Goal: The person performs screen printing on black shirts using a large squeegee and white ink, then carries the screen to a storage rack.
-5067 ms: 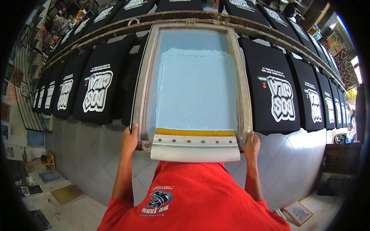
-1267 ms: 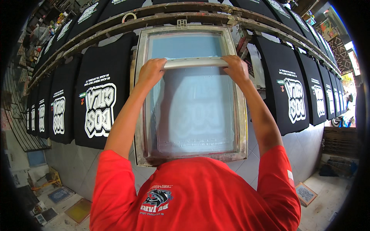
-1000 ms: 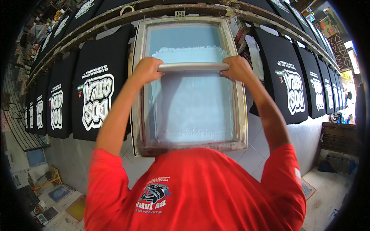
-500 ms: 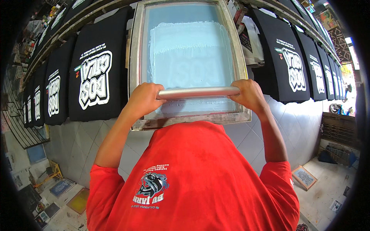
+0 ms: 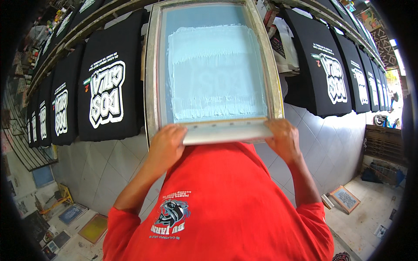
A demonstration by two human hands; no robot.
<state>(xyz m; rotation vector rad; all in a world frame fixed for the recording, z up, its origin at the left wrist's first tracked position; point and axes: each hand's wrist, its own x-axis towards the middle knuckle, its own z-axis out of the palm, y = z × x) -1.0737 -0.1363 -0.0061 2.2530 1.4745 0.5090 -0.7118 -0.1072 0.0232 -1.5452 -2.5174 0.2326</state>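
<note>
Two bare hands were closed on a long, pale squeegee (image 5: 226, 134), one at each end. The left hand (image 5: 166, 142) had its fingers curled over the left end, and the right hand (image 5: 283, 137), slightly blurred, gripped the right end. The squeegee lay crosswise at the near edge of a worn, wood-coloured frame (image 5: 153, 65), hiding most of that edge, with a row of dark screws along its body. Whether its blade touched the mesh (image 5: 204, 13) could not be told.

Inside the frame, pale blue paint (image 5: 217, 82) covered the mesh from near the squeegee to short of the far edge, with rough ridges along its near side and faint shapes showing through the middle.

Past the frame's left edge hung a black shirt (image 5: 100, 48) with white lettering, with more in a row beyond it. Past the right edge, a pale cloth (image 5: 285, 48) lay just beside the frame, then another black shirt (image 5: 305, 65). Grey tiles (image 5: 100, 165) covered the floor below.
</note>
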